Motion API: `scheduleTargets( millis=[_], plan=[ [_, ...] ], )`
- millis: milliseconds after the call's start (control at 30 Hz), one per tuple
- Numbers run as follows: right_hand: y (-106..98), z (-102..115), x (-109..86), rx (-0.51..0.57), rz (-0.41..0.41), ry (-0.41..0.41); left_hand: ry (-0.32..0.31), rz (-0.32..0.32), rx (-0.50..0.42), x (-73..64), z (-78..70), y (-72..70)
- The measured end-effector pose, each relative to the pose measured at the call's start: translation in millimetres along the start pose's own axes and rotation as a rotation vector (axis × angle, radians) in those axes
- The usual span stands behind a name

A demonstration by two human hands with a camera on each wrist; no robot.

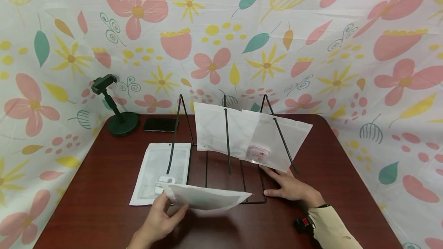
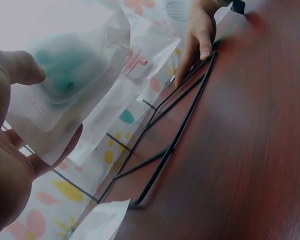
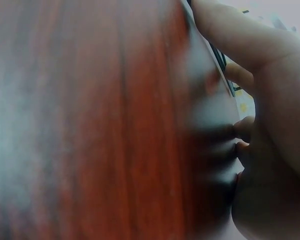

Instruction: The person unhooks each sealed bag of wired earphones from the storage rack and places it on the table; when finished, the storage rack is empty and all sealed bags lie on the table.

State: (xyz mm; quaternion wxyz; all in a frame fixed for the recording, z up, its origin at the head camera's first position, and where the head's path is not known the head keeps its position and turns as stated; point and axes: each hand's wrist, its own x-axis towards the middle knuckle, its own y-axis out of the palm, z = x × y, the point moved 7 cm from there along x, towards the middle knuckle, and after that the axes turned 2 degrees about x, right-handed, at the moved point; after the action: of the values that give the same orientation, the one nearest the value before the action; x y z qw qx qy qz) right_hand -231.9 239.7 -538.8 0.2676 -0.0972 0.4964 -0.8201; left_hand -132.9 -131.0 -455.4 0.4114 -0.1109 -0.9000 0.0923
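My left hand (image 1: 160, 218) pinches a white translucent pouch (image 1: 207, 197) by its left side, thumb on its near face. Through its wall, in the left wrist view, shows a blurred green item (image 2: 65, 70). The pouch is tilted in front of a black wire rack (image 1: 254, 202). At the rack's right end rests my right hand (image 1: 294, 187), fingers extended and thumb apart, touching the base wire. Two white pouches hang on the rack's middle and right prongs; the right one (image 1: 287, 135) holds a pink item (image 1: 258, 153).
Another pouch (image 1: 145, 168) with a white item (image 1: 165, 181) inside is at the rack's left prong. Behind it lie a black phone (image 1: 160, 124) and a dark green stand (image 1: 122, 124). A flower-printed cloth (image 1: 214, 18) surrounds the brown table (image 1: 93, 187).
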Motion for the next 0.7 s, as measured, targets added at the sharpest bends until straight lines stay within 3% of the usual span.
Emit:
scheduleTargets(
  millis=[133,367,700],
  plan=[
    [0,-1,0.5,0.009,0.003,0.007,-0.016,-0.022,0.005,-2.5,-0.6,-9.3],
    [1,-2,-0.5,0.016,0.003,0.013,-0.115,-0.061,0.008,-6.5,2.5,-23.4],
    [2,-3,-2.2,0.029,0.027,0.033,-0.123,-0.085,-0.073,-13.5,6.0,-42.9]
  ],
)
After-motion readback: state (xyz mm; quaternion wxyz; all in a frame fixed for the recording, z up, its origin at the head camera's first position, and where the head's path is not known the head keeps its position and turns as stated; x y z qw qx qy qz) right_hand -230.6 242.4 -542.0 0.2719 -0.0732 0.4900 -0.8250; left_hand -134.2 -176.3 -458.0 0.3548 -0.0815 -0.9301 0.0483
